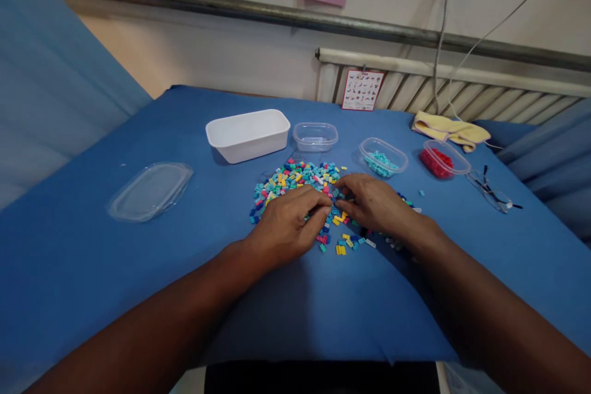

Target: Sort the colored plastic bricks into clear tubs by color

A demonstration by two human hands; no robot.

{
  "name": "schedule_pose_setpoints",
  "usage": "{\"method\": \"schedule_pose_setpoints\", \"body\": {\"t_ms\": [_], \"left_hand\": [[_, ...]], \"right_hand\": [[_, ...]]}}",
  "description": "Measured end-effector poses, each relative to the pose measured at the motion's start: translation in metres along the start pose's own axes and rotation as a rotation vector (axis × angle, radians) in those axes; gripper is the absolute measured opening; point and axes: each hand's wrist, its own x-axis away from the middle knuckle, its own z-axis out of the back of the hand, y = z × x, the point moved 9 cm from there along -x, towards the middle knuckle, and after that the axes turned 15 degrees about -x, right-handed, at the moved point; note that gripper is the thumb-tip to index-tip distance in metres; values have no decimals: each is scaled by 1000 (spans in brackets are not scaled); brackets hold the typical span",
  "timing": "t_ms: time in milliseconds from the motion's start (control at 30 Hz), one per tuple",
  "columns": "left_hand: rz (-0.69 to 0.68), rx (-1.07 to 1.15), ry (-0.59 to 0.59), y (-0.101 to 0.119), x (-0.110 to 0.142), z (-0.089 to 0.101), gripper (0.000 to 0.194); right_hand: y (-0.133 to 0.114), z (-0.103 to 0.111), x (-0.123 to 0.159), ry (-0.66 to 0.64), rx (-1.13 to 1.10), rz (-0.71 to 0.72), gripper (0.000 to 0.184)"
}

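Observation:
Small toy building bricks (295, 177) in turquoise, yellow, blue, pink, green and white lie in a loose pile on the blue-covered table. My left hand (289, 221) rests over the near part of this pile, thumb and index finger curled together in a pinch; whatever is between the tips is too small to make out. Facing it, my right hand (373, 202) reaches into the bricks from the right. A gap shows between its thumb and forefinger, close to the left fingertips. Both hands hide part of the pile.
Behind the pile stand a white tub (252, 151) and a clear container (316, 146). To the right are containers of turquoise bricks (381, 164) and red bricks (436, 162), eyeglasses (494, 192) and a yellow cloth (450, 129). Clear lids (151, 191) lie at left.

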Motion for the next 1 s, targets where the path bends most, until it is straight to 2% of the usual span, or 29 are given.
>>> {"method": "schedule_pose_setpoints", "body": {"t_ms": [100,367,567,700,867,1000], "left_hand": [[-3,3,0,0,0,0,14],[-16,16,-10,1,0,-2,14],[-7,14,-21,-1,-1,-2,13],[-5,15,-10,-2,-1,-1,13],[1,21,16,-2,0,1,12],[-10,25,3,0,1,-1,12]], "right_hand": [[-2,-2,-2,-17,28,22,35],[-6,-4,-5,10,22,15,17],[-7,-3,-4,71,87,11,16],[-4,4,-3,108,57,25,16],[9,30,7,242,-37,4,20],[10,28,13,171,-26,15,19]]}}
